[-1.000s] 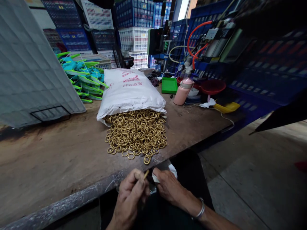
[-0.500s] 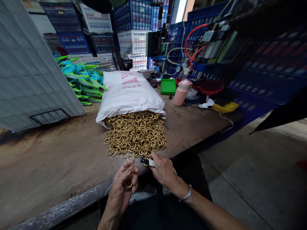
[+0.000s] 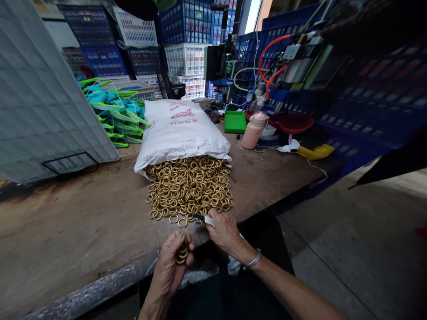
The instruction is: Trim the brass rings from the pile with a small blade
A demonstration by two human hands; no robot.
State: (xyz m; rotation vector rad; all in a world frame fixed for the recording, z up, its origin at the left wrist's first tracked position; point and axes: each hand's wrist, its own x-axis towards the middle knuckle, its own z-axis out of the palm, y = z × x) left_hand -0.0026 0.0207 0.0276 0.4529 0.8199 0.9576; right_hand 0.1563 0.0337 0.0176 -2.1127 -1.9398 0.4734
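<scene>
Curled at the table's front edge, my left hand (image 3: pixel 171 262) holds several brass-coloured rings (image 3: pixel 182 254) stacked against its fingers. My right hand (image 3: pixel 225 231) is closed around a small knife (image 3: pixel 208 220) with a white handle and a dark blade. The blade points left, at the near edge of a heap of similar rings (image 3: pixel 190 186). Two loose rings lie just in front of the heap, between it and my left hand. The heap spills from the mouth of a white woven sack (image 3: pixel 183 129) with red print.
A grey-white panel (image 3: pixel 50 98) stands at the left, with green and blue plastic pieces (image 3: pixel 116 111) behind it. Toward the back right are a green tray (image 3: pixel 235 122), a pink bottle (image 3: pixel 254 131), a red bowl (image 3: pixel 295 122) and a yellow scoop (image 3: pixel 316 151). Stacked crates (image 3: pixel 187 58) rise behind.
My right hand has shifted slightly up and left with the knife, toward the heap's edge. My left hand has turned a little and lowered, so more of its rings show.
</scene>
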